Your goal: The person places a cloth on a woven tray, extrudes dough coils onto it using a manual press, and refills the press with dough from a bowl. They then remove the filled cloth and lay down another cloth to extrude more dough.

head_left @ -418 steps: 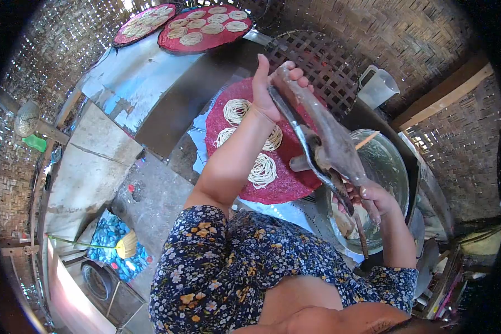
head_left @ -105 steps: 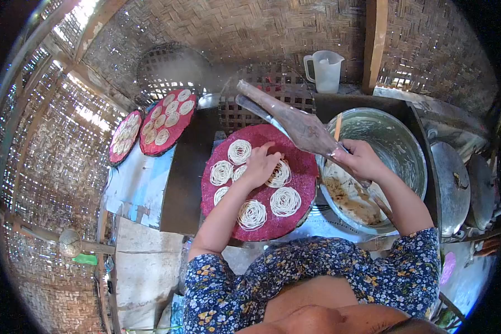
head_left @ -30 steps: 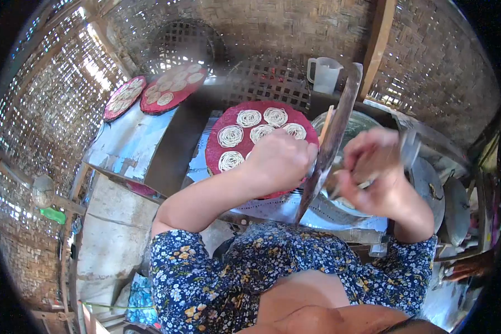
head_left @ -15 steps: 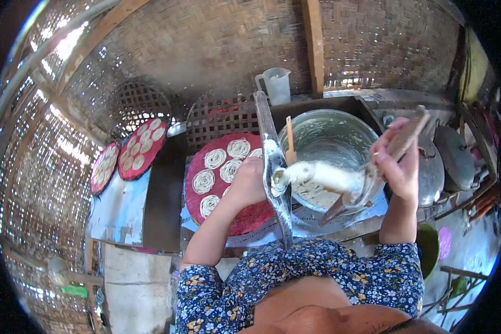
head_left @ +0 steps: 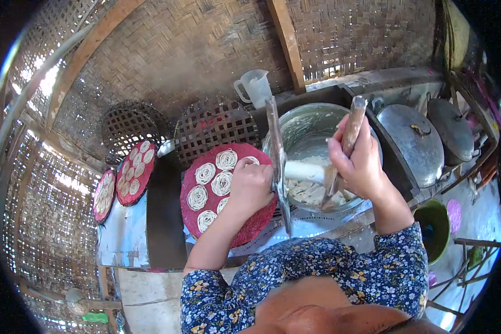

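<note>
My left hand [head_left: 251, 186] is closed at the long wooden press piece [head_left: 278, 158], which stands on edge between the tray and the basin. My right hand [head_left: 359, 158] is wrapped round the second wooden press piece [head_left: 353, 127]. A pale dough-coated cylinder [head_left: 305, 171] bridges the two pieces, over the large metal basin [head_left: 312, 108] holding pale batter [head_left: 306, 193]. Beneath and beside my left hand lies the round red tray [head_left: 245, 229] with several coiled noodle nests [head_left: 197, 198]. My left fingertips are partly hidden.
Two more red trays [head_left: 134, 173] [head_left: 104, 195] with nests lean at the left. A clear jug [head_left: 255, 88] stands behind the basin, near woven baskets [head_left: 214, 131]. Metal lids [head_left: 411, 143] are at the right, and a green bucket [head_left: 433, 227] is below them.
The two press pieces were together earlier and are now apart, joined by the cylinder. Since half a second ago, my right hand has moved left and the gap between the pieces has narrowed.
</note>
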A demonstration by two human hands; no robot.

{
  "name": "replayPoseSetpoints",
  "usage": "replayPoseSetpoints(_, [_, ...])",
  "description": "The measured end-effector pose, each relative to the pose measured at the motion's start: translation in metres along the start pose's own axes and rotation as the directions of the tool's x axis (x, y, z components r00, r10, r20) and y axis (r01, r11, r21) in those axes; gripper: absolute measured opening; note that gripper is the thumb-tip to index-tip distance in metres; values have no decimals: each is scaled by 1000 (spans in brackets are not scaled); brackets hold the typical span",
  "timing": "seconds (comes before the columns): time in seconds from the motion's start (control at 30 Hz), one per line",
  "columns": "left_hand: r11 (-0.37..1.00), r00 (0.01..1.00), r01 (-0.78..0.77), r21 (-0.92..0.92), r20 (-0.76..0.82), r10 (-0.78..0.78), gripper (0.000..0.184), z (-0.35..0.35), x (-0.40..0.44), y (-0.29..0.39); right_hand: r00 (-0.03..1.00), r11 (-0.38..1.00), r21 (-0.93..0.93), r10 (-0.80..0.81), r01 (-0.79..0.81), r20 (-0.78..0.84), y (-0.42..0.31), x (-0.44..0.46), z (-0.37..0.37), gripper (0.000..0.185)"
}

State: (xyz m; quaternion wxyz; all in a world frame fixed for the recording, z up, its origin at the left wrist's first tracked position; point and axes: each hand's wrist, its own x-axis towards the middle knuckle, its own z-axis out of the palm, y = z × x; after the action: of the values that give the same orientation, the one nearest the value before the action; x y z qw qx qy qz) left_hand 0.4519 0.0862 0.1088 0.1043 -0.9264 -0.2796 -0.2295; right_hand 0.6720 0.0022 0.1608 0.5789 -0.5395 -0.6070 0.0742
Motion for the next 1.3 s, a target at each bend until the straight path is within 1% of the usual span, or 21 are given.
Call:
replayPoseSetpoints(0.13, [991, 999, 25, -133, -35, -30, 15, 0, -4, 2, 904, 992, -111, -105, 64, -414, 24, 16, -1, 31])
replayPoseSetpoints(0.17, [984, 998, 2, -177, -65, -14, 16, 4, -7, -3, 862, 959, 212, -58, 188, -504, 30, 21, -1, 30])
replayPoseSetpoints(0.2, [954, 997, 47, -297, -42, -63, 25, 5, -6, -8, 821, 809, 492, 22, 321, -571, 36, 22, 1, 29])
replayPoseSetpoints(0.23, [831, 976, 186, -525, 4, -217, 27, 4, -8, -7, 789, 724, 562, 42, 399, -613, 36, 22, 3, 25])
replayPoseSetpoints(0.27, [635, 932, 307, -709, 87, -352, 29, 0, -9, -4, 803, 670, 654, 142, 353, -579, 33, 16, 7, 24])
replayPoseSetpoints(0.33, [624, 957, -133, -770, -263, -121, 39, 13, -2, -22, 815, 522, 809, 324, 270, -481, 28, 4, 19, 21])
replayPoseSetpoints(0.37, [518, 918, -242, -820, -367, -153, 41, 16, -3, -23, 855, 517, 827, 306, 220, -419, 39, -2, 31, 17])
replayPoseSetpoints(0.4, [415, 866, -361, -835, -465, -183, 43, 16, -2, -23, 928, 419, 907, 317, 48, -196, 39, -16, 36, 17])
replayPoseSetpoints(0.47, [46, 770, -429, -902, -392, -504, 41, -5, -5, -9, 967, 204, 978, 253, -30, -23, 41, -29, 61, 24])
replayPoseSetpoints(0.5, [64, 778, -413, -908, -389, -493, 37, -4, -15, -21, 968, 543, 801, 159, -250, 194, 57, -35, 58, 25])
replayPoseSetpoints(0.53, [82, 787, -396, -914, -384, -483, 34, -5, -27, -36, 895, 809, 468, 150, -356, 421, 81, -43, 50, 26])
replayPoseSetpoints(0.57, [96, 773, -387, -917, -380, -508, 32, -9, -33, -38, 856, 956, 139, 161, -259, 491, 107, -53, 49, 28])
replayPoseSetpoints(0.6, [85, 767, -348, -934, -336, -546, 31, -10, -44, -42, 813, 975, -201, 195, -99, 549, 135, -62, 49, 30])
replayPoseSetpoints(0.63, [79, 747, -305, -949, -289, -599, 32, -14, -52, -40, 769, 861, -500, 253, 99, 588, 156, -68, 47, 33])
replayPoseSetpoints(0.73, [120, 724, -197, -973, -227, -651, 34, -29, -65, -29, 451, 665, -746, 658, 28, 603, 182, -74, 35, 39])
replayPoseSetpoints(0.8, [116, 661, -83, -990, -142, -736, 37, -34, -75, -22, 442, 689, -722, 630, 63, 639, 185, -69, 22, 38])
replayPoseSetpoints(0.93, [473, 688, 145, -869, -255, -680, 35, -35, -99, -28, 513, 742, -598, 403, 301, 758, 183, -40, -18, 30])
replayPoseSetpoints(1.03, [679, 755, 289, -675, -275, -596, 42, -22, -131, -53, 514, 480, -761, 561, 437, 649, 139, -8, -43, 23])
replayPoseSetpoints(1.1, [679, 804, 369, -635, -147, -576, 42, -18, -132, -56, 459, 411, -746, 602, 523, 653, 132, -6, -43, 17])
replayPoseSetpoints(1.17, [539, 815, 402, -740, 21, -578, 43, -25, -121, -45, 436, 381, -740, 624, 555, 648, 132, -10, -41, 16])
replayPoseSetpoints(1.3, [-80, 714, 187, -979, 192, -673, 52, -17, -119, -34, 406, 448, -762, 656, 468, 636, 161, -44, -15, 18])
